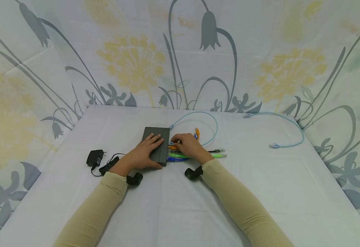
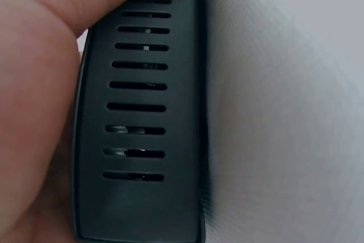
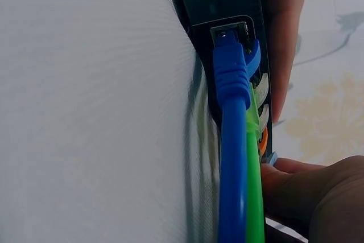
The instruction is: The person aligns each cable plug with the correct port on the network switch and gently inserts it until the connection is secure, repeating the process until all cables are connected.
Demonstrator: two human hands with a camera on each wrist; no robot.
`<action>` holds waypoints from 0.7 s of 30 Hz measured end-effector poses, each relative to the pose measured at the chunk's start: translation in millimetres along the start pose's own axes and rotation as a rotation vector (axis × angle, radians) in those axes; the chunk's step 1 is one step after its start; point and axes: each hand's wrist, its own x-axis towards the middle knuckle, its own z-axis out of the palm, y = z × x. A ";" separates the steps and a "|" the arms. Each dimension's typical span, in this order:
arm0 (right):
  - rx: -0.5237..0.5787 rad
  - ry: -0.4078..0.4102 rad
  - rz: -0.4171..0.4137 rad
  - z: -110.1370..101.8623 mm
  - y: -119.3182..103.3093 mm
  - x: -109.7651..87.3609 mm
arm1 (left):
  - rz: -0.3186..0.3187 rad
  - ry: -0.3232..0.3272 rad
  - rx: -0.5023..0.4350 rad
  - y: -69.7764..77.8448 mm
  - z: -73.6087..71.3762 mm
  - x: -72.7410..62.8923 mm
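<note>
My left hand (image 1: 144,151) spans the black network switch (image 1: 159,162), fingers spread over its top and thumb against the near end. In the left wrist view, vent slots line that end wall (image 2: 136,96). My right hand (image 1: 190,145) pinches a light blue plug (image 3: 273,158) at the switch's port side; whether it is seated is hidden. A light blue cable (image 1: 216,125) loops from the port side's far end toward the right hand. A blue cable (image 3: 232,140) is plugged into the nearest port, with a green cable (image 3: 253,180) beside it. Orange and black cables lie partly under the right hand.
Left of the switch lies a black power adapter (image 1: 94,157) with its bundled cord (image 1: 109,165). Another light blue cable (image 1: 302,133) curves loose at the far right. A patterned cloth (image 1: 130,61) rises behind the white table (image 1: 167,212).
</note>
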 end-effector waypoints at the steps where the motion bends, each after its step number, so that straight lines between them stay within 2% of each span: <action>1: -0.004 0.001 -0.004 0.1 -0.1 0.5 | 0.001 0.001 0.001 -0.3 0.1 0.1; 21: -0.023 -0.005 0.005 1.1 -3.1 0.4 | -0.009 -0.012 -0.011 -1.3 0.2 0.4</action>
